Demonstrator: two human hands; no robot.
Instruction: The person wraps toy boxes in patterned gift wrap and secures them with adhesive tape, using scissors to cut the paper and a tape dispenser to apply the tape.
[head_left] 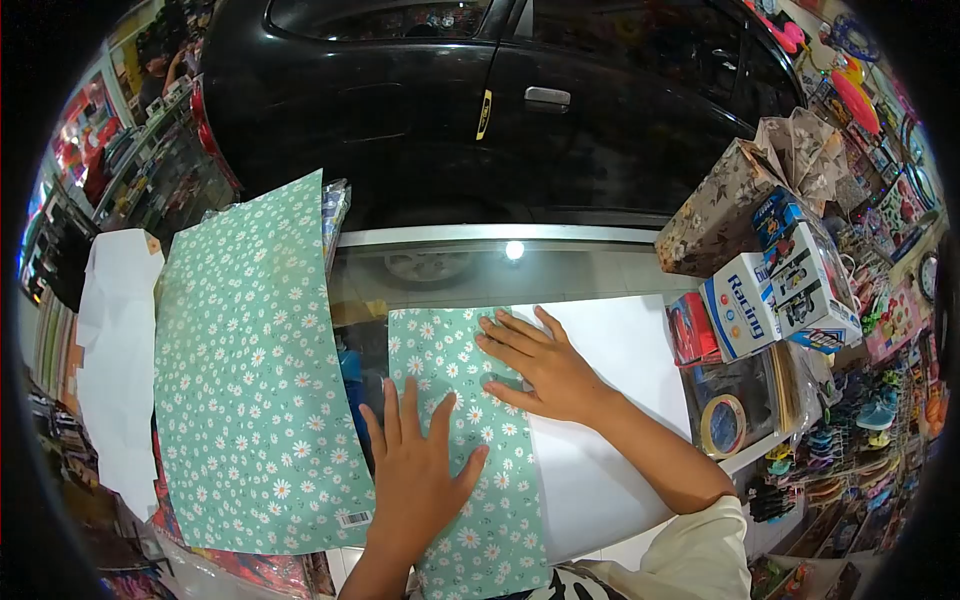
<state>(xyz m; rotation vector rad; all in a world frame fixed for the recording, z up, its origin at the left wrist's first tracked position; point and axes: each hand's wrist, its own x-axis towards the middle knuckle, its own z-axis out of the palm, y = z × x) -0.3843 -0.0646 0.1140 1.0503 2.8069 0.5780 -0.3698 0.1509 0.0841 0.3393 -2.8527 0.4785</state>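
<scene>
My left hand (415, 485) rests with spread fingers on a green daisy-print paper (470, 540), near its left edge. Higher up, my right hand (545, 370) lies with fingers apart on the same printed strip, its wrist over the white paper (610, 470). That strip and the white area lie side by side on the glass counter (530, 275); whether they are one folded sheet I cannot tell. Neither hand grips anything. Left of my hands stretches a larger green daisy-print sheet (260, 380) with a barcode label at its lower corner.
A torn white paper (120, 370) is at the far left. On the right are a roll of tape (722, 426), a Racing box (738, 305), a red box (692, 328) and a floral bag (720, 205). A black car (400, 130) stands beyond the counter.
</scene>
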